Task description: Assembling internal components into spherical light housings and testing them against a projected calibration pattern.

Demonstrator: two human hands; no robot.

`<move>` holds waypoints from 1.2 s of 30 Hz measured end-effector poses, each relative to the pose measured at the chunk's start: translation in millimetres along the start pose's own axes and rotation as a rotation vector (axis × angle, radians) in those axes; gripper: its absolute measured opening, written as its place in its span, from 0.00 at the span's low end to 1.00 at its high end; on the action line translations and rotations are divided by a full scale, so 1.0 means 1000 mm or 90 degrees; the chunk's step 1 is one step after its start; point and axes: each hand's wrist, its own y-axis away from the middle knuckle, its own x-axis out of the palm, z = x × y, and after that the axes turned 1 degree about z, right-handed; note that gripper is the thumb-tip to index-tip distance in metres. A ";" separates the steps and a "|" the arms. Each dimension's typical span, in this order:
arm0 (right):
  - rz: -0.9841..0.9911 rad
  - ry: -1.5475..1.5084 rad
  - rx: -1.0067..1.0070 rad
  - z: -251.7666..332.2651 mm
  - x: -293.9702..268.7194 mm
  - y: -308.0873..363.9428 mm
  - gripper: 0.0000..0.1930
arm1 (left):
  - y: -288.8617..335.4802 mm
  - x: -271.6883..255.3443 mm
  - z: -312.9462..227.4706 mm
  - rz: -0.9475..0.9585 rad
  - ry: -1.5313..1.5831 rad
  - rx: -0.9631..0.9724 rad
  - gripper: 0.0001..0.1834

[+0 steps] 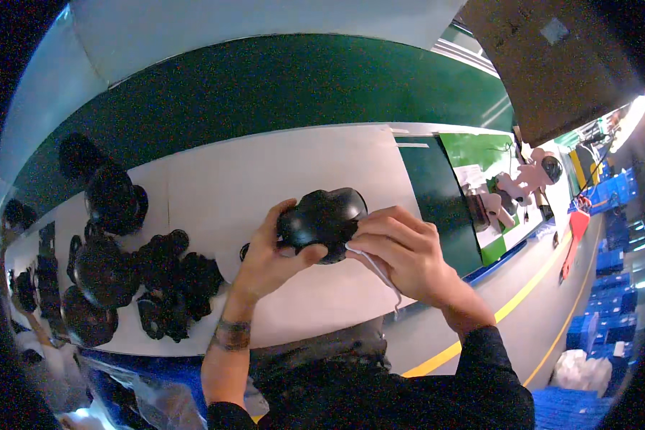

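Observation:
A glossy black rounded shell with two lobes point(321, 221), its exact kind unclear, is held above the white table covering point(287, 168). My left hand point(271, 251) grips its left side, thumb along the near edge and fingers round the far side. At the shell's right edge, my right hand point(401, 251) is closed in a pinch. A thin white strip or cord point(381, 271) runs out from under those fingers and hangs down toward the table's near edge. My right fingertips hide part of the shell there.
Several black rounded housings point(106, 272) and a pile of black parts point(175, 279) lie at the left. A green mat point(444, 143) with papers and parts is at the right, near another person point(534, 172). Blue crates point(609, 258) stand beyond the yellow-lined floor.

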 end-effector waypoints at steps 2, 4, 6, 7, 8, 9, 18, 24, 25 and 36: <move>0.037 0.028 0.005 0.009 -0.003 -0.007 0.13 | 0.003 -0.001 0.004 -0.008 0.012 0.008 0.47; 0.099 0.075 0.016 0.015 -0.007 -0.015 0.12 | 0.004 0.000 0.003 -0.012 0.028 0.019 0.48; 0.100 0.085 -0.030 0.013 -0.008 -0.017 0.12 | 0.007 -0.001 -0.002 -0.016 0.070 -0.004 0.50; 0.097 0.092 -0.076 0.012 -0.008 -0.017 0.11 | 0.008 -0.002 -0.004 -0.018 0.075 -0.001 0.50; 0.100 0.094 -0.080 0.010 -0.006 -0.015 0.11 | 0.011 -0.004 -0.005 -0.014 0.036 0.012 0.50; 0.057 0.097 -0.124 0.006 -0.002 -0.008 0.12 | 0.013 -0.003 -0.002 -0.005 0.003 0.022 0.50; 0.029 0.048 -0.144 0.040 -0.033 0.008 0.16 | 0.023 -0.003 -0.024 -0.012 0.118 0.006 0.48; -0.036 0.063 -0.198 0.025 -0.026 0.029 0.17 | 0.016 -0.002 -0.016 0.017 0.072 0.019 0.49; -0.068 0.063 -0.203 0.024 -0.024 0.034 0.17 | 0.016 -0.002 -0.013 0.024 0.066 0.017 0.49; -0.210 0.008 -0.147 0.018 0.001 0.079 0.19 | 0.016 0.000 -0.012 0.025 0.135 -0.007 0.53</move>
